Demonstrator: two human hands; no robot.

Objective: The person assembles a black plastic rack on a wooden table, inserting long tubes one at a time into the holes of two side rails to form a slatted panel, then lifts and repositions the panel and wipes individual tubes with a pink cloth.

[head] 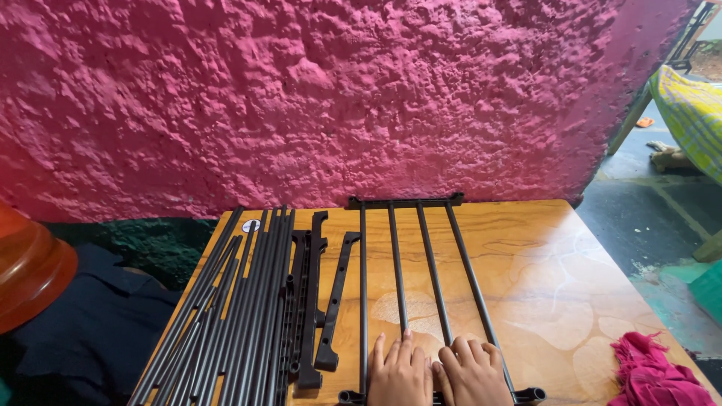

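Note:
A black rack frame point(418, 248) of several parallel rods lies on the wooden table point(556, 256), its far crossbar point(404, 201) against the pink wall. My left hand point(398, 374) and my right hand point(472, 373) rest side by side, palms down, on the near ends of the middle rods, just above the near crossbar point(529, 394). Fingers lie flat and slightly apart; neither hand grips anything.
A bundle of loose black rods point(226, 308) and several black plastic brackets point(320, 293) lie on the table's left. A crumpled pink cloth point(656, 372) sits at the right front corner. An orange container point(26, 271) stands left, over dark fabric point(90, 331).

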